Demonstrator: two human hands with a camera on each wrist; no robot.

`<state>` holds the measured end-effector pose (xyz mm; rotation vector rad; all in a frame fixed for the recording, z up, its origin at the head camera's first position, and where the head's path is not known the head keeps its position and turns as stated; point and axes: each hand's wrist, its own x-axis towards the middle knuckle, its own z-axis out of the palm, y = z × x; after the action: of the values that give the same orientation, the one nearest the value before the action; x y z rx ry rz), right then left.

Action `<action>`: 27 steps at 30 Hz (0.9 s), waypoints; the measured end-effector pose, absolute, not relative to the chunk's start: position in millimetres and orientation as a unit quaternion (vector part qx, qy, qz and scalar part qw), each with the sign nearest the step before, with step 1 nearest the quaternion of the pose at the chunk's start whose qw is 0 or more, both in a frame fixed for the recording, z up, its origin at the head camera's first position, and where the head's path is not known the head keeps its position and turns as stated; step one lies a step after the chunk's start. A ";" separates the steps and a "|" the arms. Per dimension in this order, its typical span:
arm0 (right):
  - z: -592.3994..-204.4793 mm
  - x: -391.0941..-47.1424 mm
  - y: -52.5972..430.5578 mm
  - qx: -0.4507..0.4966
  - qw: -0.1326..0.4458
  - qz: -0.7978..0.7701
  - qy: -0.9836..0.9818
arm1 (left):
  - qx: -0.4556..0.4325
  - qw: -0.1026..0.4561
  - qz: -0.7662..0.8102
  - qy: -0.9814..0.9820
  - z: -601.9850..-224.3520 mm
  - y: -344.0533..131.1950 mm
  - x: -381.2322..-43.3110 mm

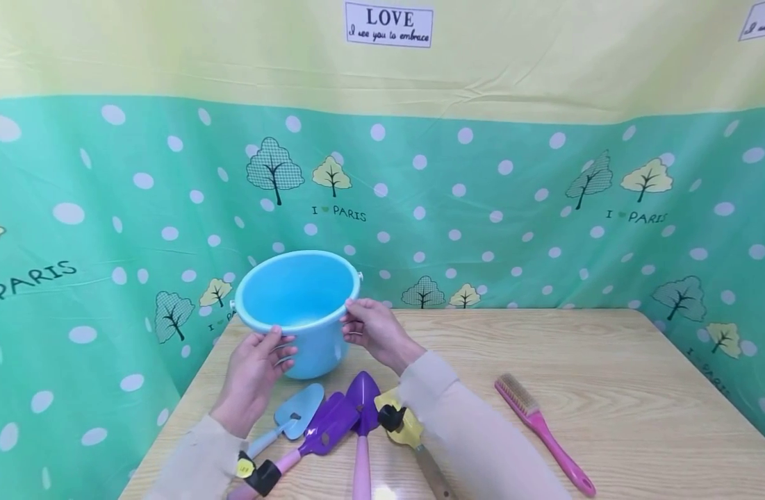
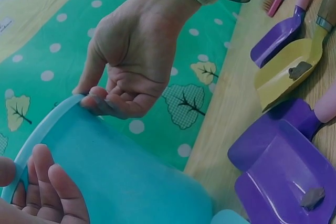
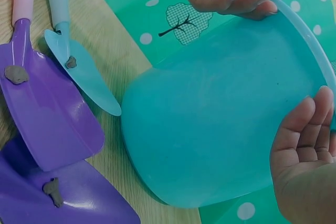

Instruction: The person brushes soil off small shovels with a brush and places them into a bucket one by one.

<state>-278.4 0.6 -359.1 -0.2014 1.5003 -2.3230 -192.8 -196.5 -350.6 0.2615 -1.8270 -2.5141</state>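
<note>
A light blue bucket (image 1: 316,354), its mouth facing up and toward me, is at the table's back left. My left hand (image 1: 252,375) pinches the near rim, thumb on top and fingers below against the outer wall. On the rim's right side, my right hand (image 1: 380,335) grips in the same way. Whether the bucket's base touches the table, I cannot tell. Close in front lie a light blue trowel (image 1: 302,410), a purple flat shovel (image 1: 333,425), a purple pointed trowel (image 1: 363,394) and a yellow shovel (image 1: 410,429). Small grey lumps (image 3: 17,74) sit on them.
A pink-handled brush (image 1: 547,432) lies on the right of the wooden table (image 1: 582,361). Green dotted curtain cloth (image 1: 457,243) hangs behind and along the sides, close to the bucket. Black straps or mounts (image 1: 391,417) are on both wrists, above the shovels.
</note>
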 end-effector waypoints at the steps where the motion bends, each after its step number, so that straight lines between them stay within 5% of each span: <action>1: -359.1 -278.4 1.4 -0.072 0.182 -0.824 0.533 | 0.084 0.012 -0.807 -0.584 -350.7 -195.8 -193.0; 27: -357.6 -276.8 25.3 -0.067 0.165 -0.824 0.538 | 0.079 -0.007 -0.820 -0.567 -352.4 -175.4 -199.6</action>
<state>-276.8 25.3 -357.6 -0.1908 1.5317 -2.3478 -199.6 -175.4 -352.4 0.2488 -1.7889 -2.5888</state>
